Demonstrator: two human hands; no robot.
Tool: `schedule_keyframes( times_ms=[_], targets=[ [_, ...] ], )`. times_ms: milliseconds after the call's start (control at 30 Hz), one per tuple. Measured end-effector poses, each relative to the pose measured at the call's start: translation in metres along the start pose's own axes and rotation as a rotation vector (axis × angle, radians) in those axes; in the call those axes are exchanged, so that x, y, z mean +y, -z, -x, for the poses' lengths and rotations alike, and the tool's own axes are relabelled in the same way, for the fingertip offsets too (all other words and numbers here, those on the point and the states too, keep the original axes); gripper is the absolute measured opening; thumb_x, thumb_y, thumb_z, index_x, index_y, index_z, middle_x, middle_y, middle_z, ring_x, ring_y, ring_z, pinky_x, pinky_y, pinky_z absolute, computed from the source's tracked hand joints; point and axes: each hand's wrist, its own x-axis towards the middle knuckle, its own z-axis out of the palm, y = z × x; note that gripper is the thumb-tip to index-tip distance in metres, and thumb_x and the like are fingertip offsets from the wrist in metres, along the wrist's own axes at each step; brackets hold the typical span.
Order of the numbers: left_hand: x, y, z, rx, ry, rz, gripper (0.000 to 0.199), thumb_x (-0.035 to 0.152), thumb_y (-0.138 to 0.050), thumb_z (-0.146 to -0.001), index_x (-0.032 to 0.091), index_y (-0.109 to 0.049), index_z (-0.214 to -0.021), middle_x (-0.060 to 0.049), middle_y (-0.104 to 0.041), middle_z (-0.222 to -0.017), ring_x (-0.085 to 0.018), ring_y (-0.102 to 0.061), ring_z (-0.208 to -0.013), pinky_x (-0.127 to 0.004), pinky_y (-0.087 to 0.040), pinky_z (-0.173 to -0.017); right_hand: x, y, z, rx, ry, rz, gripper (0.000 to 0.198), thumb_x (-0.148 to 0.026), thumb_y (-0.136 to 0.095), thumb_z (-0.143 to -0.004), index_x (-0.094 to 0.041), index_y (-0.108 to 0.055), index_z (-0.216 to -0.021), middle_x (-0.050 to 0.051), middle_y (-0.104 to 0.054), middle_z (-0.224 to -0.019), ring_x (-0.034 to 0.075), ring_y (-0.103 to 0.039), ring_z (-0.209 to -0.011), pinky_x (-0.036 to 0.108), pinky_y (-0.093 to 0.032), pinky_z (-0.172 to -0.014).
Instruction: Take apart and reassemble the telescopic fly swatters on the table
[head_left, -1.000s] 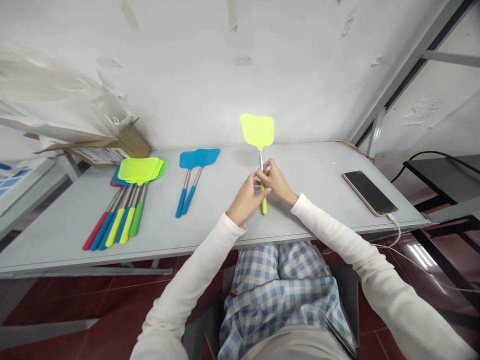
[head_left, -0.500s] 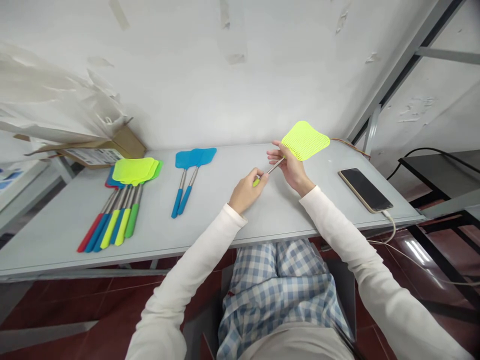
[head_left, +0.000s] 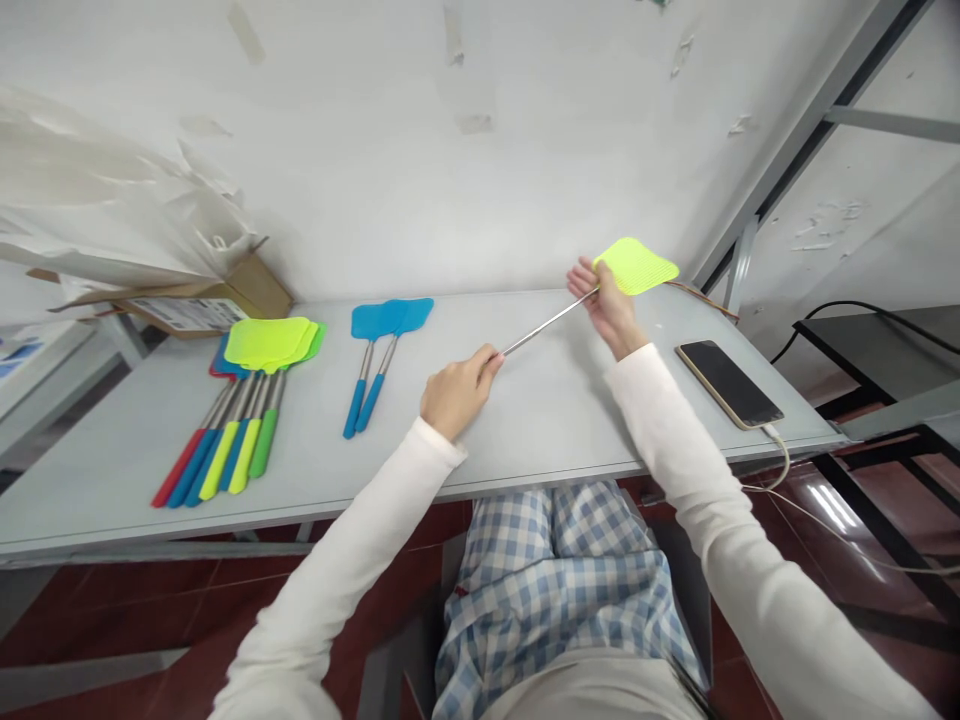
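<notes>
A yellow fly swatter (head_left: 636,266) with a thin metal telescopic rod is held across the table, its rod drawn out long. My left hand (head_left: 459,390) is closed around its handle end, which the fingers hide. At the other end, my right hand (head_left: 609,308) grips the rod just below the yellow head, with the thumb over it and the other fingers stretched out behind. To the left, two blue fly swatters (head_left: 390,318) lie side by side. Farther left is a stack of several fly swatters (head_left: 270,343) with yellow, blue, red and green handles.
The grey table (head_left: 420,455) runs along a white wall. On its right lies a phone (head_left: 731,383) with a white cable (head_left: 781,450) hanging over the edge. A cardboard box (head_left: 247,290) with plastic wrapping stands at the back left. A black frame stands to the right.
My hands have moved apart, left hand to the left and right hand to the right. The swatter's metal rod is now much longer between them.
</notes>
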Motion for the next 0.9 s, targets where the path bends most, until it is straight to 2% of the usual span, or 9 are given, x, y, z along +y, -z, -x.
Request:
schedule_keyframes(
  times_ms=[133, 267, 367, 500, 600, 700, 767, 833, 900],
  targets=[
    [-0.021, 0.004, 0.017, -0.032, 0.007, 0.013, 0.042, 0.053, -0.027, -0.099, 0.028, -0.060, -0.108, -0.002, -0.067, -0.072, -0.022, -0.063, -0.069, -0.027, -0.030, -0.060, -0.006, 0.022, -0.017, -0.053, 0.027, 0.073, 0.035, -0.048, -0.046, -0.098, -0.019, -0.064, -0.110, 0.005, -0.072, -0.099, 0.016, -0.069, -0.104, 0.029, -0.058, -0.091],
    [-0.035, 0.013, 0.024, -0.020, 0.026, -0.003, 0.041, 0.052, -0.029, -0.098, 0.027, -0.061, -0.104, -0.001, -0.061, -0.064, -0.021, -0.059, -0.064, -0.027, -0.027, -0.058, -0.011, 0.033, -0.036, 0.001, 0.086, 0.121, 0.037, -0.050, -0.045, -0.098, -0.021, -0.063, -0.111, 0.005, -0.071, -0.098, 0.016, -0.068, -0.107, 0.030, -0.058, -0.089],
    [-0.048, 0.020, 0.030, -0.031, 0.051, 0.013, 0.041, 0.053, -0.030, -0.097, 0.027, -0.061, -0.101, 0.000, -0.057, -0.060, -0.019, -0.055, -0.060, -0.026, -0.028, -0.058, -0.024, 0.052, -0.061, 0.036, 0.155, 0.166, 0.035, -0.050, -0.046, -0.098, -0.021, -0.063, -0.109, 0.005, -0.069, -0.096, 0.017, -0.066, -0.109, 0.030, -0.058, -0.087],
    [-0.084, 0.023, 0.041, -0.063, 0.111, 0.079, 0.041, 0.055, -0.033, -0.093, 0.026, -0.062, -0.097, 0.002, -0.056, -0.061, -0.017, -0.052, -0.059, -0.024, -0.031, -0.060, -0.048, 0.095, -0.088, 0.128, 0.228, 0.165, 0.028, -0.044, -0.044, -0.100, -0.023, -0.063, -0.101, 0.003, -0.068, -0.089, 0.015, -0.065, -0.103, 0.028, -0.057, -0.086],
    [-0.116, 0.021, 0.049, 0.002, 0.198, 0.135, 0.043, 0.057, -0.035, -0.090, 0.024, -0.061, -0.095, 0.002, -0.053, -0.061, -0.016, -0.048, -0.057, -0.024, -0.034, -0.060, -0.056, 0.118, -0.088, 0.214, 0.193, 0.125, 0.026, -0.041, -0.044, -0.101, -0.022, -0.062, -0.096, 0.001, -0.065, -0.075, 0.012, -0.066, -0.090, 0.025, -0.057, -0.081],
    [-0.131, 0.021, 0.053, 0.061, 0.226, 0.150, 0.044, 0.058, -0.036, -0.088, 0.022, -0.061, -0.095, 0.003, -0.049, -0.059, -0.015, -0.044, -0.054, -0.024, -0.033, -0.058, -0.048, 0.108, -0.068, 0.126, 0.072, 0.129, 0.030, -0.045, -0.047, -0.099, -0.019, -0.061, -0.098, 0.001, -0.065, -0.072, 0.012, -0.069, -0.080, 0.023, -0.059, -0.073],
    [-0.129, 0.024, 0.054, 0.050, 0.219, 0.140, 0.043, 0.057, -0.036, -0.088, 0.023, -0.061, -0.096, 0.004, -0.047, -0.057, -0.014, -0.043, -0.052, -0.024, -0.033, -0.057, -0.035, 0.084, -0.048, 0.060, 0.013, 0.134, 0.034, -0.050, -0.048, -0.097, -0.019, -0.061, -0.100, 0.001, -0.067, -0.076, 0.012, -0.070, -0.075, 0.022, -0.059, -0.067],
    [-0.122, 0.028, 0.055, 0.021, 0.209, 0.121, 0.042, 0.057, -0.035, -0.089, 0.024, -0.061, -0.095, 0.004, -0.045, -0.055, -0.015, -0.043, -0.052, -0.024, -0.033, -0.058, -0.021, 0.057, -0.029, -0.089, -0.088, 0.169, 0.042, -0.058, -0.052, -0.093, -0.019, -0.062, -0.104, 0.003, -0.068, -0.077, 0.013, -0.069, -0.069, 0.024, -0.059, -0.061],
    [-0.116, 0.034, 0.057, -0.016, 0.208, 0.087, 0.041, 0.057, -0.035, -0.089, 0.025, -0.061, -0.093, 0.003, -0.046, -0.055, -0.016, -0.046, -0.054, -0.025, -0.033, -0.059, -0.008, 0.035, -0.015, -0.172, -0.153, 0.167, 0.050, -0.063, -0.051, -0.090, -0.017, -0.063, -0.104, 0.003, -0.066, -0.072, 0.013, -0.067, -0.063, 0.024, -0.057, -0.057]
  ],
)
